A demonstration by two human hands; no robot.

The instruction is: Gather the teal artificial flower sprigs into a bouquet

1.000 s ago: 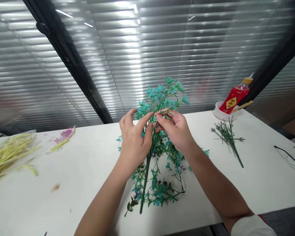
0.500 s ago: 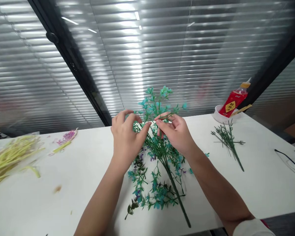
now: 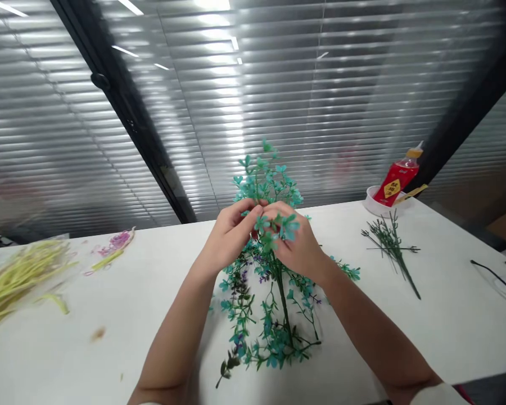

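Observation:
A bunch of artificial flowers [image 3: 280, 281] with turquoise blossoms and a dark green stem stands nearly upright between my hands. My left hand [image 3: 233, 233] pinches among its upper stems, thumb and fingers together. Right beside it, my right hand [image 3: 297, 244] is closed around stems of the same bunch, its fingertips partly covered by a turquoise sprig [image 3: 278, 229]. The two sets of fingertips almost meet. Loose turquoise and purple sprigs [image 3: 238, 315] lie on the white table [image 3: 152, 304] below and around the bunch.
To the right lies a bare green plastic stem bunch [image 3: 394, 250]. Behind it, a red bottle [image 3: 397, 181] leans in a white bowl [image 3: 377, 205]. Yellow strips [image 3: 21, 273] and a purple bundle [image 3: 117, 242] are on the left. Part of a pair of glasses [image 3: 495, 277] shows at the right edge.
The bunch has swung from a slant to nearly upright, its stem's lower end moving up and left. My left hand has gone from spread fingers to a pinch at the stems.

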